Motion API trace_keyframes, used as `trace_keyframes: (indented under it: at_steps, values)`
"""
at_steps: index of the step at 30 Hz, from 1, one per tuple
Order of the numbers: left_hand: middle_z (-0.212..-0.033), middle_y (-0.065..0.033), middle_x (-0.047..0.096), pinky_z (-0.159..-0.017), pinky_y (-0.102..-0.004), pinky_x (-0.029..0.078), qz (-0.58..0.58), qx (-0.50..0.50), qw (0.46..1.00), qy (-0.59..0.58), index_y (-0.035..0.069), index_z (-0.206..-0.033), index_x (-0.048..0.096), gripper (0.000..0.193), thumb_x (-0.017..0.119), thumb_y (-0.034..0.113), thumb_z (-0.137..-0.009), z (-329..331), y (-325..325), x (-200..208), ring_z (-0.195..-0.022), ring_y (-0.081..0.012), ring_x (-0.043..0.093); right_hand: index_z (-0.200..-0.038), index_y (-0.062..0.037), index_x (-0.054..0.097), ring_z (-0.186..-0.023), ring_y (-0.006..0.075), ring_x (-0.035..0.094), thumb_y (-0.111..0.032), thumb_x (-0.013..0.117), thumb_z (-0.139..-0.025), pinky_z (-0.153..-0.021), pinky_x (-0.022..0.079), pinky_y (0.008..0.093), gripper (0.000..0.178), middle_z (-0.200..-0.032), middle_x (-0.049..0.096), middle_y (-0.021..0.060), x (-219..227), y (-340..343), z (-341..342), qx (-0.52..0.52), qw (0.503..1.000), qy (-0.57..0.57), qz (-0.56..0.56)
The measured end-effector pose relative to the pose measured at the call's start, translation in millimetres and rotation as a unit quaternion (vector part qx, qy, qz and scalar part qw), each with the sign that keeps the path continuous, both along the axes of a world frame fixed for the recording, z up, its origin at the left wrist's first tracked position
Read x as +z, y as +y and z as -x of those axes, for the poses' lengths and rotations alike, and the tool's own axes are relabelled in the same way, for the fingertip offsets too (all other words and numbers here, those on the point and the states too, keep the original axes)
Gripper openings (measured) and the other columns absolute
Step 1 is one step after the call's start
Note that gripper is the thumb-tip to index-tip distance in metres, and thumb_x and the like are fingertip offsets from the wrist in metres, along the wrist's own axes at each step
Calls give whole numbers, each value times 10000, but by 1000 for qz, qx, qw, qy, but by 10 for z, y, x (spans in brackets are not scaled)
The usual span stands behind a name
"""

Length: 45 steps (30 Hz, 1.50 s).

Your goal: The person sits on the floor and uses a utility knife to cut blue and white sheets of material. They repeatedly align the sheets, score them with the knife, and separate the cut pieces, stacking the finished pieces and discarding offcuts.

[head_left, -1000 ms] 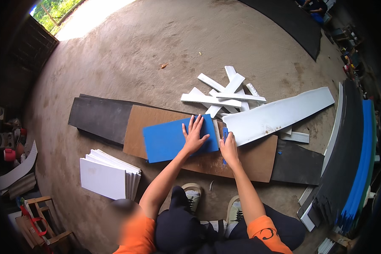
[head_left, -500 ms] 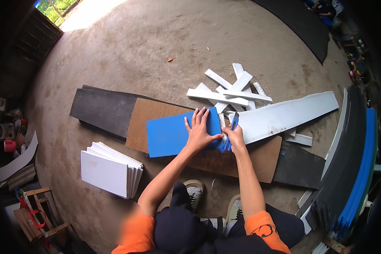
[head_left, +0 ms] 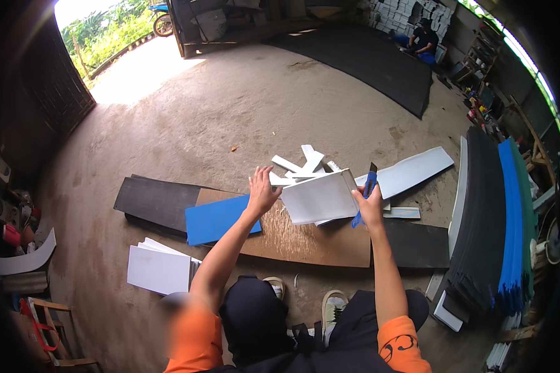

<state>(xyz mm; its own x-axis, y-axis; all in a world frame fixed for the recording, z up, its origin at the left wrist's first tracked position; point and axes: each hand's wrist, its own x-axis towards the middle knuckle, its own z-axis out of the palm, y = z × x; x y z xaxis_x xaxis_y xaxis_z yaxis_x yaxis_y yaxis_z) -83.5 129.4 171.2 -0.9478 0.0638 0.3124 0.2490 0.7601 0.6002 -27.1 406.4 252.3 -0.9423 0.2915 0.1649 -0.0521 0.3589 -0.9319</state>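
My right hand (head_left: 371, 209) is closed around a blue utility knife (head_left: 371, 180), its dark blade pointing up. The same hand also pinches the right edge of a white foam panel (head_left: 320, 200), tilted above the brown board (head_left: 305, 241). At the panel's left edge is my left hand (head_left: 264, 194), fingers stretched out; whether its thumb touches the panel is unclear. A blue sheet (head_left: 214, 222) lies on the board, left of the panel and partly behind my left forearm. Beyond the panel are several white offcut strips (head_left: 306, 163).
A long white sheet (head_left: 414, 171) extends to the right. Black sheets (head_left: 158, 198) lie beneath the board. A stack of white panels (head_left: 158, 271) sits at left. Curved black and blue sheets (head_left: 510, 217) stand at right. A person (head_left: 424, 42) sits by a black mat (head_left: 367, 62) far off.
The white panel has come up in my right hand, with the knife still held. My left hand has left the blue sheet, which now lies further left. The view has tilted up.
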Motion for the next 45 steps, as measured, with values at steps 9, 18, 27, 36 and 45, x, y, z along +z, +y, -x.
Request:
trace_keyframes:
  at_steps: [9, 18, 27, 36, 45]
  values:
    - [-1058, -139, 554, -751, -384, 454, -17, -375, 927, -7, 60, -1114, 458, 370, 554, 257, -816, -580, 1054, 1488, -935, -304, 550, -886, -35, 453, -792, 126, 538, -52, 608, -773, -717, 436, 250, 193, -852, 562, 62, 449, 216, -760, 41, 989, 123, 70]
    - [-896, -107, 552, -710, -386, 465, 253, -231, 937, 76, 78, -1012, 466, 259, 522, 153, -770, -1029, 962, 219, -871, -282, 564, -937, 35, 378, -768, 312, 555, 48, 409, -769, -694, 503, 462, 171, -891, 467, 152, -888, 329, -1081, 5, 770, -247, 588]
    - [-967, -85, 519, -774, -374, 398, 319, -118, 940, 39, 74, -1125, 458, 425, 532, 115, -709, -1244, 837, -633, -935, -250, 499, -989, 6, 369, -499, 154, 560, -85, 406, -882, -446, 455, 258, 145, -695, 518, 88, -1155, -113, -1355, 89, 957, -225, 160]
    - [-878, -62, 547, -715, -338, 413, 229, -115, 965, 46, 77, -1044, 510, 321, 512, 115, -726, -1167, 1038, -663, -849, -201, 541, -983, 42, 320, -585, 362, 569, -141, 434, -865, -485, 448, 431, 245, -673, 549, 248, -1526, -429, -1264, 65, 975, -130, -171]
    - [-860, -64, 569, -710, -333, 426, 181, -105, 978, 24, 68, -1002, 525, 285, 527, 124, -722, -1087, 1036, -652, -805, -214, 564, -788, 69, 517, -723, 450, 552, -318, 307, -920, -621, 441, 498, 460, -769, 565, 298, -1406, -670, -1088, 23, 972, -157, -173]
